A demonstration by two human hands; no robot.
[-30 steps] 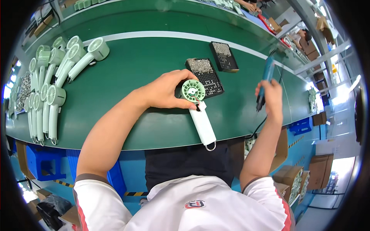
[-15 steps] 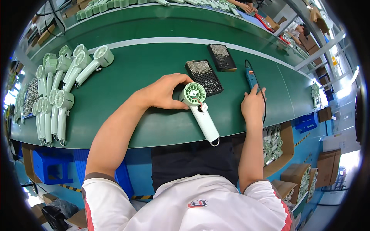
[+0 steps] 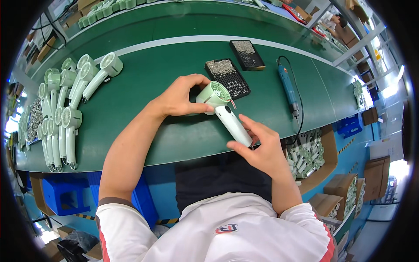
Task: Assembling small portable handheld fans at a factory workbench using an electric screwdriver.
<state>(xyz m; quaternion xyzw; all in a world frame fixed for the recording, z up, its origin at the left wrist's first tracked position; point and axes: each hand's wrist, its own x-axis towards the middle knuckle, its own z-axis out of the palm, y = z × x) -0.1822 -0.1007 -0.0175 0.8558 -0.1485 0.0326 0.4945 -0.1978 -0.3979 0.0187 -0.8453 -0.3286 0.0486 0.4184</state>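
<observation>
A pale green handheld fan [image 3: 233,124] is held near the front edge of the green tabletop [image 3: 148,65], its round head tilted and its white handle slanting down toward the person. At the neck, short reddish wires [image 3: 233,104] are seen sticking out. The head is gripped from the side by the left hand [image 3: 176,98], the thumb and fingers curved partly closed around its rim. By the right hand [image 3: 266,150] the handle's lower end is framed — thumb and fingers are held well parted, one on each side of it (whether the handle is actually pressed cannot be told).

Just beyond the fan head, a black tray [image 3: 227,78] of small metal pieces is placed, with a second black tray [image 3: 247,55] set behind it. To the right, a blue electric screwdriver [image 3: 288,89] is laid down, untouched, its dark cord [image 3: 301,96] looped alongside.

Well to the left, a cluster of similar fans [image 3: 67,126] is arranged on the tabletop — heads away from the person, handles toward the front. Below the table, a cardboard box [image 3: 332,153] is filled with green and white parts, and a blue stool [image 3: 65,194] is seen at the left.
</observation>
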